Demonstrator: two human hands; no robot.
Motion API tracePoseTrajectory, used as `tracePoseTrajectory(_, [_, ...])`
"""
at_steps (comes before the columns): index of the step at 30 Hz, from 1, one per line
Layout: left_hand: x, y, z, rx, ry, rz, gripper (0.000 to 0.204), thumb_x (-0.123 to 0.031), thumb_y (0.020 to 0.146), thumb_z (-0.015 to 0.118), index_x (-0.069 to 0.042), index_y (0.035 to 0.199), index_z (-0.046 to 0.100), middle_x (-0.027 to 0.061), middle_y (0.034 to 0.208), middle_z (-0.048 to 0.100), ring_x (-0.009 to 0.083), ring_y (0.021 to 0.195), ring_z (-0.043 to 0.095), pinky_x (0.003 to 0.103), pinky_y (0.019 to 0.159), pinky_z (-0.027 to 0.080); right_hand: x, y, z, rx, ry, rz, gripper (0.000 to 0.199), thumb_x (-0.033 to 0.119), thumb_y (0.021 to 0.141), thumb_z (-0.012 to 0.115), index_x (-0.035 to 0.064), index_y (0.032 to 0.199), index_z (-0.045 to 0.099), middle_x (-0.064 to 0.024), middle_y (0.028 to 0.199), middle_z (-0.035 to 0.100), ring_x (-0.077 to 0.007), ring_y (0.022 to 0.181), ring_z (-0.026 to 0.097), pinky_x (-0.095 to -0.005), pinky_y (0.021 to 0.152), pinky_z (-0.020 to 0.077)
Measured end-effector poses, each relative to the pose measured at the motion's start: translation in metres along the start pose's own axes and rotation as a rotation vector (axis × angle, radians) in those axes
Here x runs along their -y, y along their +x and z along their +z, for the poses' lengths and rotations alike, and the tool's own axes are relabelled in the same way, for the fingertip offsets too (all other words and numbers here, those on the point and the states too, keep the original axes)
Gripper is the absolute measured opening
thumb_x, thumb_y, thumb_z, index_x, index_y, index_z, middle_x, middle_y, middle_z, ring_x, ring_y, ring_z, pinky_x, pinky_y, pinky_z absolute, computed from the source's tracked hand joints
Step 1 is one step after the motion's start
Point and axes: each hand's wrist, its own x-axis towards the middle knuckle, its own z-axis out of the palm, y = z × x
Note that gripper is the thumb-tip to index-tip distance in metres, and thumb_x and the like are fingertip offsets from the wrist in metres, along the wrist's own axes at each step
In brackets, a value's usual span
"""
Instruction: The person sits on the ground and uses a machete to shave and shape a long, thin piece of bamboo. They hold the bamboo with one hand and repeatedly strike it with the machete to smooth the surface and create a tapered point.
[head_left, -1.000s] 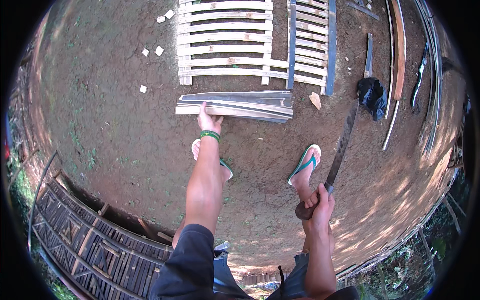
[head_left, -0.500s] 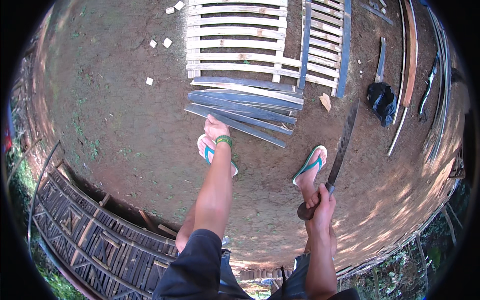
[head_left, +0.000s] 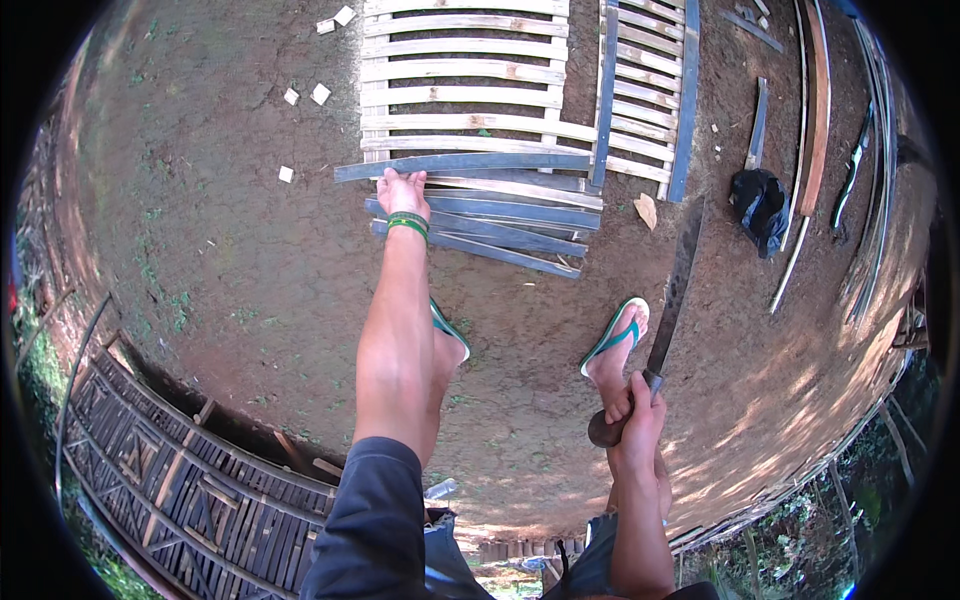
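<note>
My left hand (head_left: 404, 195) is closed on the left part of a dark grey bamboo slat (head_left: 490, 162), its fingers at the near edge. That slat lies nearly level across the far side of a loose pile of dark and pale slats (head_left: 510, 213), against the near end of a pale slatted frame (head_left: 462, 72). In my right hand (head_left: 640, 425), the dark handle of a machete is gripped. The long machete blade (head_left: 677, 285) points away from me, beside my right foot and apart from the pile.
A narrower slatted frame (head_left: 648, 92) with dark side rails adjoins the pale one. Farther right lie a black bag (head_left: 760, 207), a brown plank (head_left: 819, 120) and long strips (head_left: 884, 190). Small wood blocks (head_left: 320, 94) dot the dirt at left. A bamboo bench (head_left: 190, 455) stands lower left.
My left hand has moved away from me, from the near side of the pile to its far side, carrying a dark slat. My right hand keeps the machete in nearly the same place.
</note>
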Motion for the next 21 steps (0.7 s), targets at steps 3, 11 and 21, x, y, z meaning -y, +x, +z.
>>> tracePoseTrajectory(3, [0.003, 0.005, 0.005, -0.02, 0.002, -0.017, 0.023, -0.025, 0.105, 0.043, -0.004, 0.114, 0.042, 0.0123, 0.097, 0.051, 0.0243, 0.082, 0.057, 0.035, 0.068, 0.057, 0.001, 0.0, 0.002, -0.019, -0.026, 0.003, 0.034, 0.025, 0.098, 0.06, 0.0101, 0.073, 0.044, 0.003, 0.056, 0.039, -0.0085, 0.046, 0.038, -0.0255, 0.046, 0.0342])
tracePoseTrajectory(11, [0.001, 0.011, 0.024, -0.019, 0.087, -0.045, 0.033, -0.026, 0.106, 0.041, -0.005, 0.129, 0.033, 0.0219, 0.115, 0.049, 0.0339, 0.1, 0.058, 0.043, 0.08, 0.057, 0.003, 0.002, 0.008, -0.058, -0.017, 0.016, 0.033, 0.025, 0.099, 0.06, 0.0102, 0.074, 0.043, 0.0032, 0.056, 0.039, -0.0081, 0.047, 0.037, -0.0254, 0.046, 0.0338])
tracePoseTrajectory(21, [0.015, 0.02, 0.027, -0.024, 0.045, -0.12, 0.023, -0.028, 0.105, 0.044, -0.007, 0.115, 0.039, 0.0144, 0.099, 0.052, 0.0263, 0.079, 0.056, 0.04, 0.068, 0.056, 0.003, 0.005, 0.015, -0.04, -0.036, 0.027, 0.032, 0.024, 0.099, 0.06, 0.0102, 0.076, 0.043, 0.0033, 0.056, 0.039, -0.008, 0.046, 0.037, -0.0256, 0.045, 0.0335])
